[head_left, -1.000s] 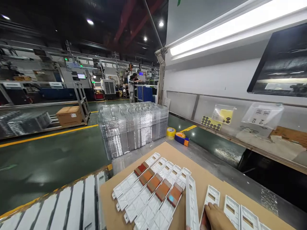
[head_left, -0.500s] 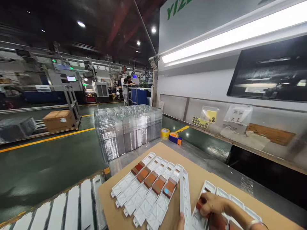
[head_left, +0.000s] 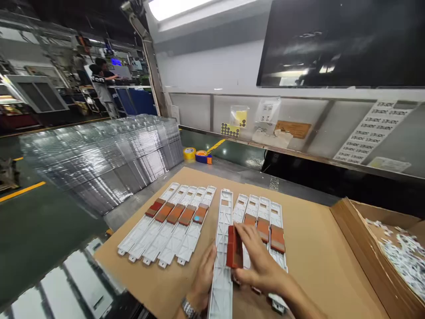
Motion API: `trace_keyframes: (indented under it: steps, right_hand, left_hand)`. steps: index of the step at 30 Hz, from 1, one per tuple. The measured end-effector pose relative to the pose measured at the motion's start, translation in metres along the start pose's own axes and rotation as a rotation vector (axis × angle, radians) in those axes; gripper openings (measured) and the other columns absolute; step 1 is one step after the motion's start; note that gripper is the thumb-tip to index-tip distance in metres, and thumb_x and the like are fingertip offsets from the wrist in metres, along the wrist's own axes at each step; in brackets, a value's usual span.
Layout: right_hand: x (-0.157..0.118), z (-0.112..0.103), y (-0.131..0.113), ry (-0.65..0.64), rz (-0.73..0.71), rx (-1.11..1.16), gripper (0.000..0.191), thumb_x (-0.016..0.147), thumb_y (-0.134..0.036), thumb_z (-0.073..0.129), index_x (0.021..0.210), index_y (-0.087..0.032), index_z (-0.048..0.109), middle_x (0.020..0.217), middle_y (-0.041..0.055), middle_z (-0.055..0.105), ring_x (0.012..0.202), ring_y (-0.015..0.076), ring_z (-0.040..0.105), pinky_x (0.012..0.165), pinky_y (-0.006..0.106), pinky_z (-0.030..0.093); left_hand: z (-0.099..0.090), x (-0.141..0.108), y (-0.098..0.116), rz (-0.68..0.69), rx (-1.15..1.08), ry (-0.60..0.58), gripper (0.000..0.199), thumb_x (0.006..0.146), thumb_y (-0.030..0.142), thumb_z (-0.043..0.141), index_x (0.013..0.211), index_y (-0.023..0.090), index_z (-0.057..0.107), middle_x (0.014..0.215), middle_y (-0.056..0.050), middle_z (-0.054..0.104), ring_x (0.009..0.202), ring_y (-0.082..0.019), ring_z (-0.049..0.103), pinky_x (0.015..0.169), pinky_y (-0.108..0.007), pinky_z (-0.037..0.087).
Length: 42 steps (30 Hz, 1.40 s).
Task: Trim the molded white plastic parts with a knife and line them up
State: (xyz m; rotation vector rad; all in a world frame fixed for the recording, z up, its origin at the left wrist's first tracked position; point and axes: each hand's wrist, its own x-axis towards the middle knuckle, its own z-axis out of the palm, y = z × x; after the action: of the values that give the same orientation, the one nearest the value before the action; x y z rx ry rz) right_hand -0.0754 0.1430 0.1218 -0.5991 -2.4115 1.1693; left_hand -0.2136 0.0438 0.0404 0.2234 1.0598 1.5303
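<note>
My left hand (head_left: pixel 203 277), a metal watch at its wrist, holds a long white ribbed plastic strip (head_left: pixel 222 266) by its left edge; some fingers are hidden behind it. A reddish-brown block (head_left: pixel 234 248) is gripped in my right hand (head_left: pixel 260 259), tilted up against the strip's right side. To the left, several white strips (head_left: pixel 139 237) lie side by side on the cardboard sheet (head_left: pixel 295 292), each with a brown block (head_left: pixel 177 214) across it. Under and beyond my right hand lie several more strips (head_left: pixel 276 212) with similar blocks (head_left: pixel 277 238).
A cardboard box (head_left: pixel 361 248) of small white pieces (head_left: pixel 403 254) stands at the right. Clear plastic trays (head_left: pixel 109 159) are stacked at the back left. Yellow tape (head_left: pixel 189 153) and a blue-orange tape dispenser (head_left: pixel 203 157) sit behind the sheet. Two people (head_left: pixel 102 84) stand far off.
My view has swung right and down. The right hand has lifted the reddish-brown block from among the right-hand strips and brought it to the strip in my left hand.
</note>
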Motion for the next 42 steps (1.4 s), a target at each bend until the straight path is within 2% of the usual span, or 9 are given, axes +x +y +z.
trace_keyframes:
  steps: [3,10,15,20,24,28,32,38,42]
  right_hand:
    - [-0.026,0.024,-0.015,0.093,-0.097,-0.193,0.086,0.059,-0.01,0.052,0.139,-0.015,0.021,0.129,0.013,0.036,0.12,0.0282,0.031,0.101,0.046,0.028]
    - [-0.051,0.044,-0.018,0.113,-0.085,-0.421,0.093,0.054,-0.006,0.048,0.141,-0.01,0.015,0.133,0.0146,0.031,0.123,0.0285,0.025,0.103,0.044,0.03]
    - [-0.062,0.051,-0.021,0.126,-0.053,-0.427,0.094,0.055,-0.006,0.048,0.142,-0.009,0.013,0.134,0.0158,0.031,0.125,0.0297,0.024,0.103,0.046,0.03]
    - [-0.071,0.046,-0.02,0.101,-0.016,-0.195,0.09,0.067,-0.017,0.056,0.145,-0.018,0.012,0.142,0.0136,0.021,0.131,0.0313,0.019,0.104,0.049,0.028]
    - [-0.061,0.052,-0.022,0.433,0.254,0.179,0.067,0.088,-0.043,0.041,0.144,-0.02,0.014,0.143,0.0128,0.026,0.13,0.0269,0.029,0.099,0.042,0.035]
    - [-0.041,0.071,-0.032,0.584,0.45,0.354,0.057,0.089,-0.055,0.037,0.131,-0.016,0.034,0.089,0.0049,0.064,0.078,0.0201,0.061,0.066,0.03,0.048]
    - [-0.032,0.081,-0.038,0.632,0.499,0.424,0.046,0.083,-0.058,0.048,0.108,-0.019,0.047,0.054,-0.0066,0.053,0.047,0.0141,0.049,0.046,0.023,0.039]
    - [-0.024,0.083,-0.024,0.689,0.504,0.508,0.042,0.086,-0.058,0.041,0.097,-0.019,0.054,0.072,-0.0005,0.061,0.065,0.0164,0.058,0.06,0.026,0.046]
    - [-0.007,0.083,-0.009,0.728,0.486,0.482,0.049,0.086,-0.061,0.035,0.097,-0.018,0.057,0.072,0.0011,0.062,0.068,0.0189,0.06,0.063,0.03,0.048]
  left_hand:
    - [0.004,-0.025,-0.008,0.047,0.042,0.031,0.054,0.068,0.056,0.066,0.111,0.023,0.061,0.125,-0.005,0.057,0.119,-0.022,0.048,0.101,-0.031,0.035]
    - [-0.005,-0.051,-0.032,0.105,0.255,0.12,0.055,0.074,0.058,0.059,0.115,0.021,0.06,0.13,-0.007,0.053,0.127,-0.025,0.038,0.107,-0.038,0.03]
    - [0.008,-0.059,-0.031,0.269,0.24,-0.139,0.052,0.082,0.049,0.053,0.124,0.019,0.053,0.131,-0.01,0.051,0.126,-0.028,0.038,0.107,-0.04,0.026]
    - [0.017,-0.069,-0.028,0.257,0.178,-0.299,0.053,0.083,0.043,0.053,0.129,0.018,0.047,0.119,-0.014,0.058,0.116,-0.03,0.048,0.1,-0.044,0.035]
    - [0.018,-0.079,-0.029,0.206,0.196,-0.279,0.057,0.081,0.047,0.054,0.128,0.017,0.048,0.119,-0.015,0.058,0.11,-0.031,0.052,0.093,-0.044,0.041]
    - [0.021,-0.086,-0.03,0.25,0.3,-0.245,0.058,0.079,0.049,0.056,0.125,0.015,0.051,0.116,-0.015,0.059,0.104,-0.03,0.056,0.089,-0.04,0.045]
    - [0.017,-0.085,-0.031,0.333,0.51,-0.12,0.043,0.082,0.043,0.054,0.114,0.016,0.06,0.106,-0.011,0.066,0.09,-0.025,0.061,0.086,-0.034,0.046]
    - [0.006,-0.072,-0.022,0.192,0.31,-0.24,0.046,0.086,0.045,0.044,0.12,0.015,0.055,0.114,-0.012,0.062,0.104,-0.027,0.057,0.094,-0.039,0.041]
    - [-0.007,-0.065,-0.015,0.207,0.608,-0.147,0.061,0.083,0.043,0.051,0.134,0.015,0.037,0.123,-0.015,0.055,0.112,-0.028,0.052,0.096,-0.041,0.039]
